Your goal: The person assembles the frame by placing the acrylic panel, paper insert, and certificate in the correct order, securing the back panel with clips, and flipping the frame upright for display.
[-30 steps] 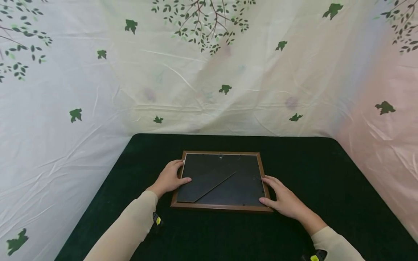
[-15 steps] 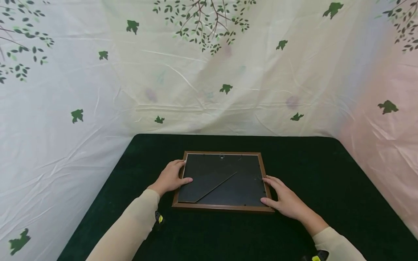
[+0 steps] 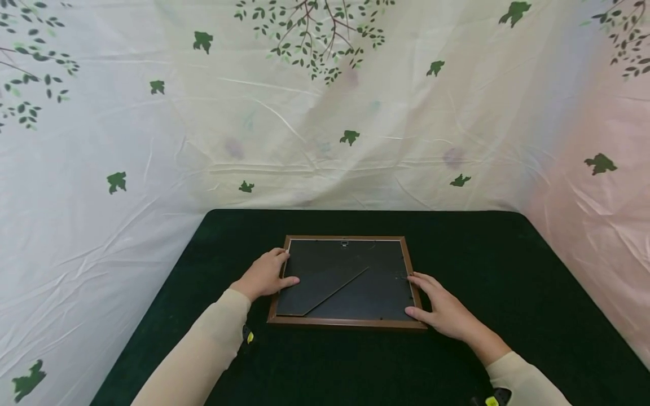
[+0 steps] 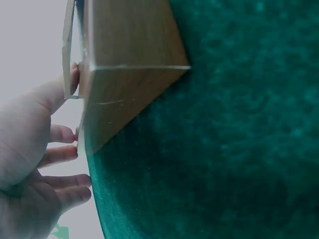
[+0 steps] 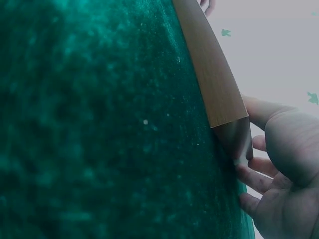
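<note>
On the dark green tablecloth point(image 3: 325, 363), between the two hands, a wooden picture frame point(image 3: 345, 293) lies back side up, its black backing board point(image 3: 327, 270) uppermost. The left hand point(image 3: 265, 276) is at the left rail, its thumb reaching over onto the board and its fingertips against the upper part of that side. The right hand point(image 3: 447, 311) is at the right rail, fingertips about midway along and thumb by the near corner. Both hands are spread wide, with fingers nearly straight; they touch the frame lightly rather than wrap it, and how hard they press cannot be told. For good control, the hands would probably do better directly opposite each other, since the left sits farther up its side than the right; uneven support could twist the frame if it were raised. Pressure seems best kept on the rigid wooden rails, because the board may flex under the left thumb. The metal hanger point(image 3: 345, 244) at the far edge and the slanting edge of what looks like a folded easel leg point(image 3: 336, 291) are best left clear of fingertips, as either might snag. Any shift calls for even, gentle force from both sides, as the cloth's nap could drag.
</note>
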